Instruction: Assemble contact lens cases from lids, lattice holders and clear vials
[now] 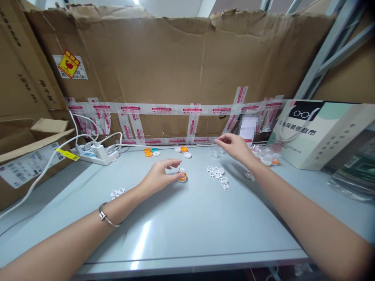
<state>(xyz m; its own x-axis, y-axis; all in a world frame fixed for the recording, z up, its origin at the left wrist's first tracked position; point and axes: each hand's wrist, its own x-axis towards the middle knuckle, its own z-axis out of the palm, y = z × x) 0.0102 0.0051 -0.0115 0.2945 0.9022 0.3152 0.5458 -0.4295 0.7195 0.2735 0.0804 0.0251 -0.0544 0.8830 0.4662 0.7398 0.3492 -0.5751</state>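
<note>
My left hand (159, 173) is over the middle of the table, fingers curved and apart from the thumb. Its thumb tip overlaps the edge of a small orange ring-shaped plastic piece (183, 178) with a white part in it. Farther back on the right, my right hand (234, 146) has its fingertips pinched together; what they hold, if anything, I cannot make out. Just below those fingertips stand clear plastic pieces (215, 151). White openwork plastic parts (218, 175) lie in a loose cluster between the hands. Small white pegged parts (117, 192) sit beside my left wrist.
Orange, green and white round pieces (151, 152) lie at the back, with more white and orange ones (184, 150) nearby. A power strip (98, 155) with cables is at left. A phone (249, 128), a printed box (307, 132) and a clear bottle (354, 171) stand right.
</note>
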